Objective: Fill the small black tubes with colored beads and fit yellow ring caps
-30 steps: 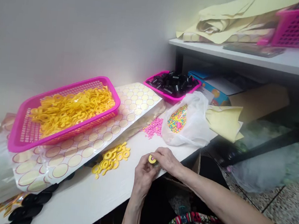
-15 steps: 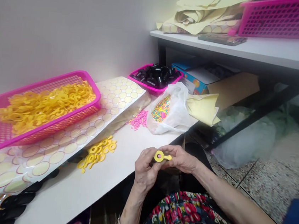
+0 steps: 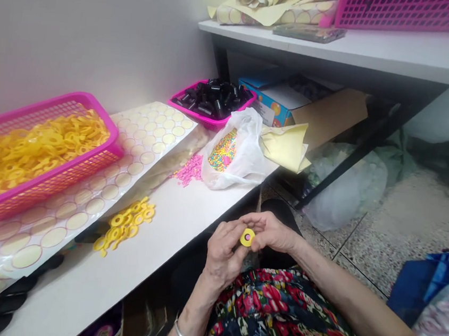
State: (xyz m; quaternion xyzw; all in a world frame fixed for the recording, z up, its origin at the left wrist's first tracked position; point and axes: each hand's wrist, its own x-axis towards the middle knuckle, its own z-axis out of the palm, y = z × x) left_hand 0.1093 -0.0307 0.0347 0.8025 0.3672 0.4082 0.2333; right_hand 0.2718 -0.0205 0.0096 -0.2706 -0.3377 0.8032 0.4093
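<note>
Between my two hands is a yellow ring-shaped plastic piece (image 3: 243, 238) with a small pink bead in its round centre. My left hand (image 3: 224, 253) pinches its left edge between thumb and fingers. From the other side, my right hand (image 3: 271, 233) has its thumb and fingertips closed on the piece, covering the short stem. Both hands are above my lap, off the table's front edge. Left of them on the white table lies a small pile of similar yellow pieces (image 3: 124, 224). Pink beads (image 3: 189, 169) are heaped farther back, beside a white plastic bag (image 3: 245, 157) of multicoloured beads.
A pink basket (image 3: 42, 183) full of yellow pieces stands at left on sheets of round stickers (image 3: 146, 149). Behind the bag is a pink basket (image 3: 205, 120) of black cylindrical parts. A white shelf (image 3: 340, 54) and a cardboard box (image 3: 330, 115) are at right.
The view has swung right, so the table things appear farther left. My right fingers now cover the stem of the yellow piece, which showed before; both hands still hold it.
</note>
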